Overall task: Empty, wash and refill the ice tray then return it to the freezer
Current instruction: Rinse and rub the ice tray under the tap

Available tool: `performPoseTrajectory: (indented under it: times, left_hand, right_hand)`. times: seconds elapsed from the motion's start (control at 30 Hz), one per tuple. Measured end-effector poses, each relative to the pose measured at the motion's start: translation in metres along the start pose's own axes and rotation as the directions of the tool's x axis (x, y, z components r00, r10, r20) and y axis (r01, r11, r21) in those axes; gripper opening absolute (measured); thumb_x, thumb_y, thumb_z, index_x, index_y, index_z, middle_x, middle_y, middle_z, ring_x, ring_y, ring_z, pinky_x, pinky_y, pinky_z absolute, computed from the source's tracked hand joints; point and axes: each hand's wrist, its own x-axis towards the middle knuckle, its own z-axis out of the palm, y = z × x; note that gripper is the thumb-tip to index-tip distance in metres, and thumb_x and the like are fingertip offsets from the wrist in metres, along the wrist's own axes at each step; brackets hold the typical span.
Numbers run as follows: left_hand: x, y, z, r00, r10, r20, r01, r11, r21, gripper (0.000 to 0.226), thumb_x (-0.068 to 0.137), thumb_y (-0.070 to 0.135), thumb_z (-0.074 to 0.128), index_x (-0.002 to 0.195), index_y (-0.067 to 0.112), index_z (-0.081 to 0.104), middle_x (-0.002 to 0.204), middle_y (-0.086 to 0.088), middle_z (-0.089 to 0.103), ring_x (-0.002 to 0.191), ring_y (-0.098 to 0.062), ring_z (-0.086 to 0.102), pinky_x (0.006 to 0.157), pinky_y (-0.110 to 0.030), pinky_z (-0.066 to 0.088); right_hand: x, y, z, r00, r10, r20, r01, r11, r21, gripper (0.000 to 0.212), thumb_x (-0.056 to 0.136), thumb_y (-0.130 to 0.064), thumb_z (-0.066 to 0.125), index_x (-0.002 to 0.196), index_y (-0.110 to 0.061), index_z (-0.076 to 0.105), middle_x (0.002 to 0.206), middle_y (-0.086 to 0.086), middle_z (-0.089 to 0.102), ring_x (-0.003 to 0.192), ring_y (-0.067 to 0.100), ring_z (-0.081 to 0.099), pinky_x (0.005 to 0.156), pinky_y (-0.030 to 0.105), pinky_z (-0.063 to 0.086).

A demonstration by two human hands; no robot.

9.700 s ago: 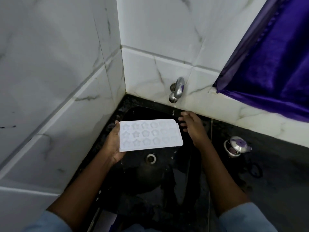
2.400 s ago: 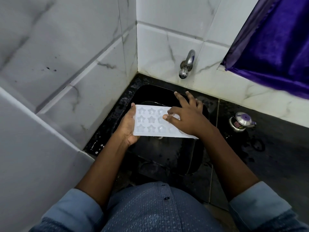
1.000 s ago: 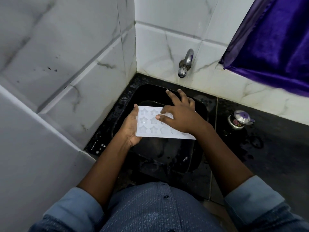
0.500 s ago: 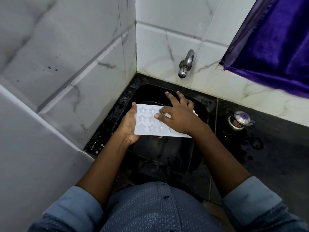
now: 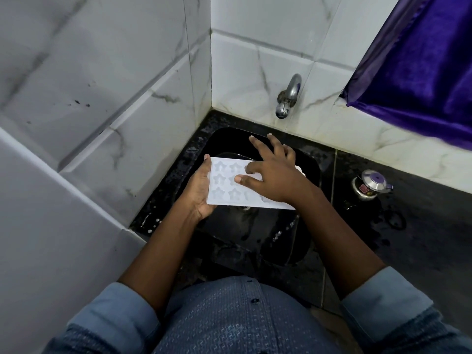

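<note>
On my feed the ice tray (image 5: 224,185) is held flat above the black sink (image 5: 310,164), face up, hiding most of the drain (image 5: 246,208); I cannot tell whether its cups hold anything. The left hand (image 5: 198,192) grasps the tray's left short edge, thumb on the far corner, fingers tucked beneath where I cannot see them. The right hand (image 5: 275,175) lies on top of the tray, thumb and forefinger pressing on the cups, the other fingers loose and spread past the far edge; it covers the right half, so only 2 columns of star-shaped cups show plainly. The tap (image 5: 287,97) sticks out of the tiled wall (image 5: 102,98) beyond the hands, well above the tray; no water shows at its mouth. On the wet dark counter (image 5: 421,238) to the right stands 1 small steel pot (image 5: 370,185) with a lid, well apart from the sink; a purple cloth (image 5: 421,72) hangs over the wall above it. Both blue sleeves are pushed up the forearms.
</note>
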Motion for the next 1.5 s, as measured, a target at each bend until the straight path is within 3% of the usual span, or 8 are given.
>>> performPoseTrajectory:
  times: [0.27,0.4,0.53,0.67,0.77,0.97,1.3,1.5]
  left_hand:
    - [0.001,0.005,-0.001,1.0,0.005,0.003,-0.005,1.0,-0.014,0.076,0.106,0.069,0.026,0.133,0.01,0.067,0.126,-0.019,0.074,0.106,-0.034,0.077,0.083,-0.045,0.061]
    - [0.002,0.003,0.001,1.0,0.008,-0.013,-0.009,1.0,-0.013,0.078,0.106,0.07,0.028,0.138,0.009,0.065,0.129,-0.019,0.073,0.114,-0.036,0.074,0.095,-0.05,0.057]
    - [0.004,0.003,-0.001,1.0,0.015,-0.026,-0.016,0.999,-0.029,0.077,0.106,0.069,0.029,0.139,0.01,0.064,0.13,-0.02,0.073,0.119,-0.038,0.071,0.099,-0.051,0.055]
    - [0.004,0.003,-0.001,1.0,0.023,-0.009,-0.023,1.0,-0.009,0.079,0.105,0.071,0.029,0.14,0.01,0.063,0.132,-0.02,0.071,0.123,-0.038,0.069,0.102,-0.052,0.054]
    - [0.002,0.001,-0.001,1.0,0.015,-0.008,-0.015,1.0,-0.004,0.078,0.105,0.071,0.028,0.139,0.01,0.064,0.131,-0.02,0.072,0.121,-0.037,0.07,0.099,-0.051,0.056]
    - [0.002,0.009,-0.003,0.999,0.035,-0.021,-0.035,0.999,-0.004,0.076,0.107,0.068,0.027,0.134,0.01,0.066,0.123,-0.018,0.076,0.104,-0.033,0.077,0.086,-0.047,0.059]
    - [0.0,0.007,-0.004,0.999,0.037,-0.029,-0.038,0.999,-0.013,0.073,0.107,0.068,0.027,0.126,0.01,0.069,0.12,-0.017,0.077,0.1,-0.032,0.078,0.087,-0.048,0.057]
    - [-0.002,0.002,-0.005,0.999,0.027,-0.016,-0.027,1.0,-0.002,0.078,0.106,0.07,0.028,0.14,0.01,0.063,0.131,-0.019,0.072,0.117,-0.036,0.072,0.095,-0.05,0.057]
  right_hand:
    - [0.0,0.012,-0.002,1.0,-0.01,-0.003,0.01,0.999,0.04,0.053,0.096,-0.079,0.038,0.125,-0.048,0.069,0.177,-0.007,0.002,0.16,0.026,-0.016,0.124,0.059,-0.012]
    - [0.002,0.007,-0.004,0.999,-0.032,-0.01,0.032,0.999,0.032,0.071,0.087,-0.087,0.028,0.119,-0.043,0.073,0.177,-0.006,0.004,0.161,0.027,-0.014,0.125,0.06,-0.007]
    - [0.003,0.007,-0.008,1.0,0.025,0.002,-0.025,0.999,0.028,0.054,0.096,-0.079,0.036,0.123,-0.047,0.07,0.177,-0.005,-0.001,0.16,0.029,-0.016,0.124,0.061,-0.008]
    - [0.003,0.002,-0.006,1.0,0.012,0.023,-0.013,1.0,0.019,0.054,0.096,-0.079,0.04,0.114,-0.04,0.073,0.177,-0.004,0.001,0.16,0.029,-0.015,0.124,0.06,-0.007]
    - [0.005,0.001,-0.005,1.0,0.009,0.023,-0.009,0.999,0.032,0.052,0.095,-0.079,0.042,0.109,-0.04,0.073,0.177,-0.005,0.001,0.16,0.029,-0.015,0.124,0.059,-0.007]
    - [0.002,0.005,-0.003,1.0,0.019,0.005,-0.019,0.999,0.036,0.049,0.097,-0.077,0.04,0.123,-0.047,0.068,0.177,-0.005,0.001,0.16,0.03,-0.015,0.123,0.061,-0.006]
    - [-0.002,-0.001,-0.004,0.999,0.034,0.008,-0.035,0.999,0.013,0.053,0.096,-0.079,0.037,0.126,-0.049,0.067,0.177,-0.007,-0.002,0.16,0.03,-0.016,0.123,0.061,-0.007]
    - [-0.004,-0.005,-0.004,1.0,0.027,-0.002,-0.027,0.999,0.03,0.05,0.096,-0.078,0.04,0.116,-0.044,0.071,0.177,-0.006,-0.001,0.16,0.03,-0.015,0.123,0.061,-0.007]
